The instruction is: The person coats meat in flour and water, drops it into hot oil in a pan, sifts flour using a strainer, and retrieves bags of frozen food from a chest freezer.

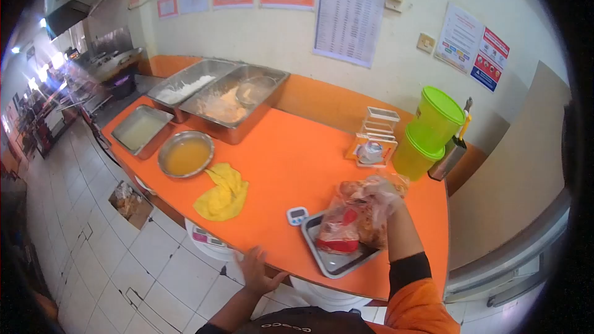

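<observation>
Left hand (pixel 255 270) is free, fingers spread at the counter's front edge. Right hand (pixel 385 199) is at the top of a clear plastic bag (pixel 341 215), blurred by the film; can't tell if it's gripping. Bag holds reddish-brown food plus something red, sits on a metal tray (pixel 337 264) at the counter's right end. Small timer (pixel 297 216) just beside the tray's corner.

Counter (pixel 291 158) is bright orange, set against a cream wall (pixel 405 43) with posted sheets (pixel 349 20); white tile floor (pixel 133 272).

Yellow cloth (pixel 223 195) mid-counter, crumpled. Beyond it: round bowl (pixel 179 175) with amber liquid, pan (pixel 152 142) with cloudy pale liquid. Behind, two deep bins: left bin (pixel 177 111) white powder, right bin (pixel 237 134) orange-tinted powder and a round sieve. Back right: two stacked green tubs (pixel 440 114), contents hidden.
</observation>
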The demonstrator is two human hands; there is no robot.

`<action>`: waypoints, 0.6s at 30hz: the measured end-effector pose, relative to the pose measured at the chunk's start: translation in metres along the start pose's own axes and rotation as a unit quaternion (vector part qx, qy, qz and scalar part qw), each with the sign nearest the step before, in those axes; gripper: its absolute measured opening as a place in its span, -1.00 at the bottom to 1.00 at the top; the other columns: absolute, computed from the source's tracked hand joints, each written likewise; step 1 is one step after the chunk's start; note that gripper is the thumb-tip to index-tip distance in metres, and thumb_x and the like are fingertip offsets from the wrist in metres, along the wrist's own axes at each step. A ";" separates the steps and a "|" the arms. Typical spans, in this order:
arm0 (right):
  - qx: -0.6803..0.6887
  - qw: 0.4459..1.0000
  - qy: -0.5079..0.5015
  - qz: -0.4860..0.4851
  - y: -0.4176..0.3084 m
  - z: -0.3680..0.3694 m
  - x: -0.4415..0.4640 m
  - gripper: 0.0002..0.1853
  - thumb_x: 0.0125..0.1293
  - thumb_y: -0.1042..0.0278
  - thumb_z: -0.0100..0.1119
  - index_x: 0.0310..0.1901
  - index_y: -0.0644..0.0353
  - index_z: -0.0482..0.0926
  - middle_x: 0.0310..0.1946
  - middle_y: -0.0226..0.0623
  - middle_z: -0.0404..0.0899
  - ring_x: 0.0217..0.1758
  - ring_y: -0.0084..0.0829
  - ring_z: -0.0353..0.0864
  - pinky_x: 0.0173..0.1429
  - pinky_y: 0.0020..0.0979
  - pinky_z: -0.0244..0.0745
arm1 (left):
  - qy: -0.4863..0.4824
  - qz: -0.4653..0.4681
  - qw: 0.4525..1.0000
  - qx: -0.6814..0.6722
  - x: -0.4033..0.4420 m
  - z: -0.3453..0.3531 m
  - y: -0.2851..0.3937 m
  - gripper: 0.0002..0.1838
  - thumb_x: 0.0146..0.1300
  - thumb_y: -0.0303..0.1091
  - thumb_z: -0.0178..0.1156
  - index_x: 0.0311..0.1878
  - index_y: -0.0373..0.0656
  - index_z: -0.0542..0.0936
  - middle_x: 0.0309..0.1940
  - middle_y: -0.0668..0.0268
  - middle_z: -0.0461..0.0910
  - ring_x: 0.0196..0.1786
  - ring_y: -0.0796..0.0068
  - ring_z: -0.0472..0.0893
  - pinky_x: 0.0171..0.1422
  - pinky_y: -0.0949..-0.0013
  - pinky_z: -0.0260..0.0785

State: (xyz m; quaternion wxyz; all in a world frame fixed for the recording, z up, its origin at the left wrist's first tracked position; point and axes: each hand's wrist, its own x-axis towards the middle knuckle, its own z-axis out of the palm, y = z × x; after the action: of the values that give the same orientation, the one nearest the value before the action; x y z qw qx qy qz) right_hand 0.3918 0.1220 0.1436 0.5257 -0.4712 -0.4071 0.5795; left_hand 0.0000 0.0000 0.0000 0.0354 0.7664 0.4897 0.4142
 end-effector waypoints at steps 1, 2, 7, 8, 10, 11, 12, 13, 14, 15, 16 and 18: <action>0.029 0.999 0.008 -0.023 -0.002 0.004 0.000 -0.81 -0.17 0.53 0.12 -0.49 0.12 0.32 -0.59 -0.47 0.29 -0.54 -0.51 0.35 -0.49 -0.47 0.35 | 0.008 0.009 1.000 0.014 0.010 -0.005 -0.013 -0.19 -0.17 0.25 0.21 0.05 -0.15 0.30 0.10 0.14 0.26 0.17 0.05 0.24 0.24 -0.35 -0.41; 0.074 0.995 0.016 -0.068 0.017 -0.010 0.012 -0.81 -0.18 0.53 0.10 -0.50 0.11 0.31 -0.60 -0.48 0.27 -0.55 -0.53 0.34 -0.50 -0.49 0.33 | 0.001 -0.017 0.999 0.042 0.001 -0.023 -0.031 -0.20 -0.17 0.24 0.22 0.05 -0.15 0.30 0.09 0.13 0.27 0.17 0.05 0.24 0.23 -0.36 -0.41; -0.067 0.979 0.151 -0.122 0.049 0.105 -0.008 -0.85 -0.12 0.54 0.10 -0.47 0.14 0.36 -0.55 -0.45 0.35 -0.51 -0.56 0.37 -0.47 -0.54 0.31 | 0.019 -0.216 0.965 0.150 -0.131 -0.172 -0.145 -0.23 -0.19 0.21 0.22 0.01 -0.15 0.33 0.07 0.12 0.27 0.16 0.02 0.22 0.22 -0.36 -0.40; -0.033 0.985 0.128 -0.113 0.048 0.149 -0.015 -0.84 -0.11 0.55 0.12 -0.45 0.15 0.38 -0.53 -0.43 0.37 -0.48 -0.56 0.39 -0.45 -0.54 0.33 | 0.031 -0.231 0.956 0.177 -0.146 -0.196 -0.162 -0.23 -0.19 0.21 0.23 0.00 -0.15 0.34 0.07 0.12 0.27 0.16 0.01 0.22 0.22 -0.36 -0.40; 0.014 0.990 0.094 -0.102 0.044 0.232 -0.028 -0.83 -0.09 0.57 0.15 -0.42 0.17 0.41 -0.49 -0.39 0.42 -0.43 -0.55 0.43 -0.40 -0.55 0.36 | 0.055 -0.259 0.942 0.205 -0.165 -0.218 -0.190 -0.24 -0.19 0.21 0.23 -0.01 -0.15 0.35 0.07 0.11 0.27 0.17 0.00 0.20 0.21 -0.37 -0.40; -0.008 0.994 0.067 -0.091 0.053 0.251 -0.014 -0.82 -0.09 0.57 0.17 -0.40 0.19 0.43 -0.47 -0.38 0.44 -0.41 -0.55 0.45 -0.37 -0.54 0.38 | 0.063 -0.268 0.937 0.217 -0.168 -0.226 -0.204 -0.24 -0.20 0.19 0.25 0.00 -0.15 0.34 0.07 0.10 0.27 0.16 0.00 0.21 0.22 -0.34 -0.37; -0.029 0.996 0.043 -0.076 0.070 0.267 0.004 -0.80 -0.09 0.56 0.20 -0.38 0.20 0.44 -0.44 -0.37 0.45 -0.38 -0.54 0.46 -0.35 -0.53 0.39 | 0.068 -0.277 0.931 0.228 -0.170 -0.234 -0.217 -0.24 -0.21 0.16 0.27 0.00 -0.16 0.33 0.07 0.09 0.27 0.16 0.01 0.21 0.23 -0.32 -0.35; -0.050 0.997 0.021 -0.061 0.078 0.284 0.017 -0.79 -0.09 0.56 0.23 -0.36 0.22 0.46 -0.42 -0.35 0.47 -0.36 -0.53 0.47 -0.32 -0.52 0.41 | 0.072 -0.285 0.925 0.239 -0.167 -0.244 -0.229 -0.23 -0.22 0.14 0.28 0.01 -0.16 0.33 0.07 0.08 0.27 0.16 0.02 0.21 0.24 -0.30 -0.32; -0.081 0.995 -0.006 -0.063 0.079 0.306 0.028 -0.77 -0.11 0.52 0.26 -0.35 0.23 0.47 -0.42 -0.35 0.48 -0.36 -0.53 0.48 -0.31 -0.51 0.41 | 0.083 -0.288 0.922 0.245 -0.160 -0.250 -0.240 -0.29 -0.18 0.11 0.26 -0.01 -0.15 0.35 0.07 0.09 0.27 0.16 0.00 0.20 0.24 -0.29 -0.32; -0.114 0.991 -0.032 -0.066 0.074 0.335 0.040 -0.74 -0.12 0.47 0.30 -0.35 0.24 0.48 -0.43 -0.35 0.49 -0.35 -0.53 0.48 -0.31 -0.50 0.42 | 0.095 -0.290 0.919 0.250 -0.149 -0.255 -0.249 -0.35 -0.14 0.09 0.24 -0.04 -0.14 0.36 0.07 0.10 0.26 0.17 -0.01 0.20 0.24 -0.29 -0.33; -0.146 0.985 -0.059 -0.070 0.069 0.363 0.056 -0.71 -0.14 0.42 0.34 -0.35 0.25 0.49 -0.43 -0.35 0.50 -0.35 -0.52 0.48 -0.30 -0.49 0.42 | 0.109 -0.291 0.916 0.255 -0.138 -0.259 -0.259 -0.40 -0.10 0.06 0.22 -0.06 -0.12 0.38 0.07 0.11 0.26 0.17 -0.03 0.19 0.25 -0.28 -0.33; -0.226 0.969 -0.043 -0.088 0.065 0.406 0.095 -0.68 -0.17 0.32 0.38 -0.39 0.27 0.50 -0.46 -0.32 0.51 -0.36 -0.53 0.49 -0.29 -0.48 0.42 | 0.104 -0.310 0.904 0.275 -0.119 -0.271 -0.283 -0.33 -0.09 0.10 0.23 0.04 -0.09 0.35 0.13 0.12 0.26 0.21 0.01 0.18 0.24 -0.32 -0.29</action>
State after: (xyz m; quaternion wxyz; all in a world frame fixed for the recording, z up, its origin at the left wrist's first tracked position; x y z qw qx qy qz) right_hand -0.0185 0.2181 0.1609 0.4366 -0.5149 -0.5899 0.4431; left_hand -0.4063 -0.0412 -0.0241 -0.1007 0.5081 0.7978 0.3085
